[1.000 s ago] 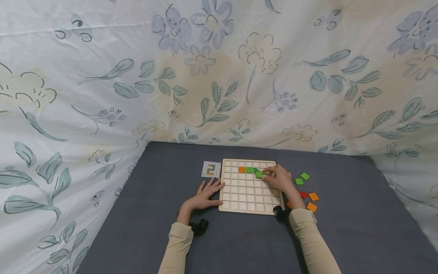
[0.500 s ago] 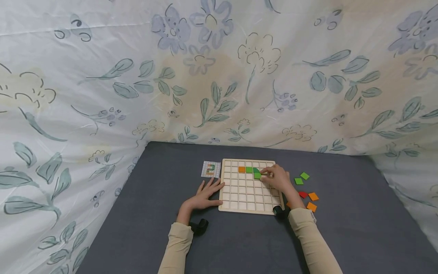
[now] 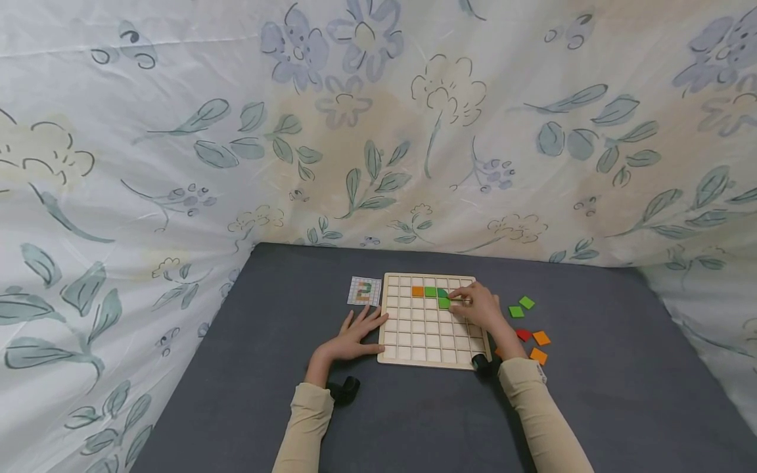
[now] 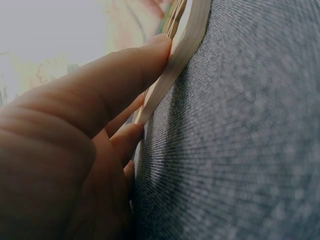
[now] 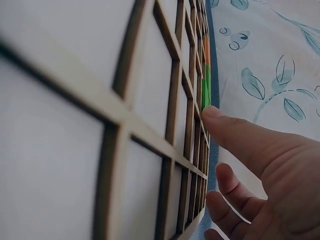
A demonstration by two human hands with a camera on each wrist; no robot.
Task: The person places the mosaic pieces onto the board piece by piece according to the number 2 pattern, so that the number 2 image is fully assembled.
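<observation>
A wooden grid board (image 3: 426, 355) lies on the dark cloth. My left hand (image 3: 350, 339), fingers spread, steadies its left edge; in the left wrist view the thumb (image 4: 125, 67) touches the board's rim (image 4: 175, 67). My right hand (image 3: 481, 309) is over the board's upper right, holding a green square tile (image 3: 443, 303) at its grid cell with thumb and index finger. In the right wrist view the thumb tip (image 5: 212, 113) meets the green. Above that tile is a darker green piece (image 3: 441, 293), partly covered by the fingers. Left of it lie a green tile (image 3: 430, 292) and an orange tile (image 3: 418, 292).
A small pattern card (image 3: 363, 291) lies left of the board. To the right are loose green tiles (image 3: 516, 312), a red tile (image 3: 523, 335) and orange tiles (image 3: 539, 356), one partly behind the right wrist. A floral cloth (image 3: 378, 131) hangs behind.
The right hand has shifted the green tile slightly left, to the cell below the darker green piece. The left hand has stayed at the board's edge.
</observation>
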